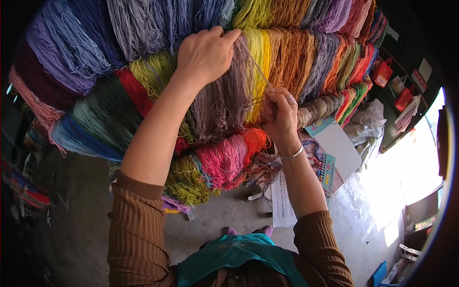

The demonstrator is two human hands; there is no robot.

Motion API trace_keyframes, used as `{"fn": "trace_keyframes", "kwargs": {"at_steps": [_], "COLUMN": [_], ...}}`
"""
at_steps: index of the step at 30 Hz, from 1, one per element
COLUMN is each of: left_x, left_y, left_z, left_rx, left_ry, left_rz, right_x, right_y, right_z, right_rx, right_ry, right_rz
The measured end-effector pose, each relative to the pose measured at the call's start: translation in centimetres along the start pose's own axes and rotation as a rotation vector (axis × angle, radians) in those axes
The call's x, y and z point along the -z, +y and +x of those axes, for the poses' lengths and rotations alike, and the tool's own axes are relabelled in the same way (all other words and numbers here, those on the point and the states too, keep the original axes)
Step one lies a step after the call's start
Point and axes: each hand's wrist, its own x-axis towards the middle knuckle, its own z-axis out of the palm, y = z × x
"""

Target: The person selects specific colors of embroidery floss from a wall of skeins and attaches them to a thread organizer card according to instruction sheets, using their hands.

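Observation:
Hanks of coloured yarn hang in rows before me. My left hand [206, 56] is closed at the top of a grey-mauve yarn hank [222, 103], its thumb hidden from view. A few grey-mauve strands [258, 70] run taut from there, down and to the right. Their lower end is pinched in my right hand [281, 112], which has a wrap around one finger and a bracelet at the wrist. Behind the strands hangs a bright yellow hank [259, 50], and orange-brown yarn [292, 57] hangs just right of it.
Below my right hand lie printed sheets [283, 203], a teal-edged booklet [327, 171] and a white card [339, 148]. Pink yarn [222, 160] hangs low in front. Plastic bags [368, 119] stand at right, beside a dark board with red bags [382, 71]. Concrete floor [229, 210] shows underneath.

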Motion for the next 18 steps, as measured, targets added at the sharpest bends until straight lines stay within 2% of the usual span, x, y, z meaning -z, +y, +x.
{"fn": "trace_keyframes", "kwargs": {"at_steps": [7,10,13,15,18], "left_x": [0.0,0.0,0.0,-0.1,-0.2], "left_y": [0.0,0.0,0.0,0.0,-0.1], "left_z": [0.0,0.0,0.0,0.0,0.1], "left_rx": [0.006,0.002,0.010,0.004,-0.006], "left_ry": [-0.001,0.016,0.013,0.024,0.035], "left_rz": [0.003,-0.006,-0.018,-0.010,-0.004], "right_x": [0.1,0.1,0.2,-0.2,0.6], "right_y": [-0.1,0.1,-0.3,-1.0,-1.9], "right_z": [-0.5,-0.7,-0.8,-1.1,-1.3], "right_rx": [0.149,0.170,0.094,-0.086,-0.175], "right_ry": [0.004,0.088,0.029,-0.155,-0.187], "right_rz": [-0.160,-0.152,-0.026,0.219,0.055]}}
